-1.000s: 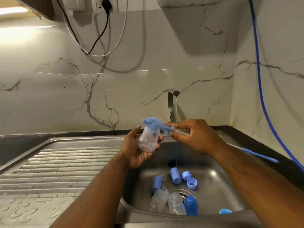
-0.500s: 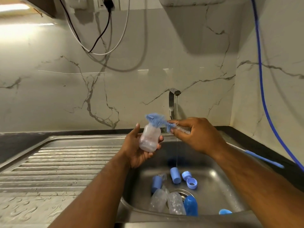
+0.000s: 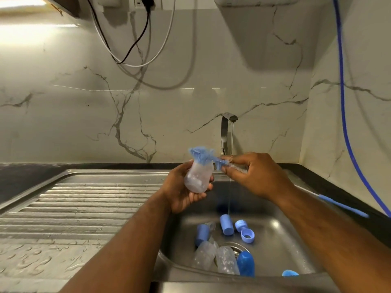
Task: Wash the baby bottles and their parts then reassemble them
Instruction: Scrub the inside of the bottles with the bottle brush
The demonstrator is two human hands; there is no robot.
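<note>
My left hand [image 3: 182, 192] grips a small clear baby bottle [image 3: 197, 177] above the left rim of the steel sink [image 3: 281, 240]. A blue bottle brush [image 3: 202, 155] has its bristles at the bottle's mouth; my right hand [image 3: 254, 176] pinches its stem, and the blue handle end [image 3: 344, 206] sticks out to the right. Down in the basin lie two clear bottles [image 3: 215, 258], blue caps [image 3: 226, 225], a blue ring [image 3: 247, 234] and a dark blue cover [image 3: 245, 264]. A thin stream of water falls from the tap [image 3: 227, 132].
A ribbed steel draining board [image 3: 80, 210] stretches to the left of the basin. Marble wall behind, with black and white cables [image 3: 135, 45] hanging from sockets. A blue hose [image 3: 342, 106] runs down the right wall. Dark counter edges surround the sink.
The brush head has shifted slightly over the bottle's mouth and both hands have risen a little. The parts in the basin have not moved.
</note>
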